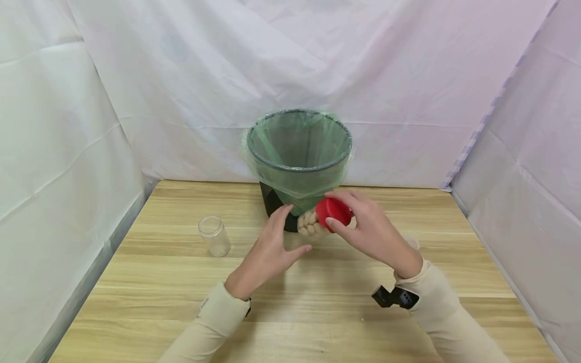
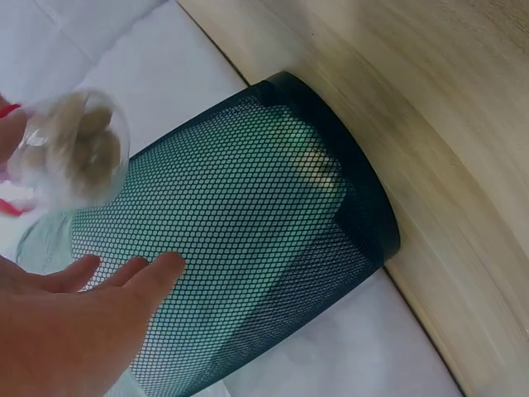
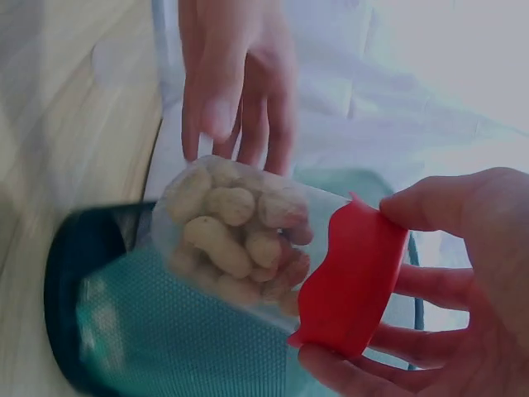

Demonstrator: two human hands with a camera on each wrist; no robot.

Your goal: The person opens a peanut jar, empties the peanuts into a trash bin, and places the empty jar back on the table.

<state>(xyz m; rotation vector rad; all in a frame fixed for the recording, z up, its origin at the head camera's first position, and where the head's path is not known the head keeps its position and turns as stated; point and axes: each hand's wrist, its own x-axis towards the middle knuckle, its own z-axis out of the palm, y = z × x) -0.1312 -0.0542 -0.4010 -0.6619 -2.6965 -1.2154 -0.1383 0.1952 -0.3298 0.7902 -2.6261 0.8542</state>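
My right hand point(image 1: 369, 227) grips the red lid point(image 1: 333, 214) of a clear jar of unshelled peanuts point(image 3: 235, 236). In the head view the jar is tilted, its peanut-filled end toward my left hand point(image 1: 268, 247). The right wrist view shows the thumb and fingers around the lid's sides. My left hand is spread with nothing in it, its fingertips just short of the jar in the head view. The left wrist view catches the peanuts point(image 2: 78, 149) slightly blurred, above the left fingers point(image 2: 153, 277).
Behind the hands stands a dark mesh bin point(image 1: 272, 201) with a green bag liner point(image 1: 299, 176) folded over its rim. An uncapped clear jar point(image 1: 215, 237) is on the wooden table point(image 1: 159, 302), left. A clear object point(image 1: 412, 243) is partly hidden behind the right wrist. White cloth point(image 1: 204, 101) surrounds the table.
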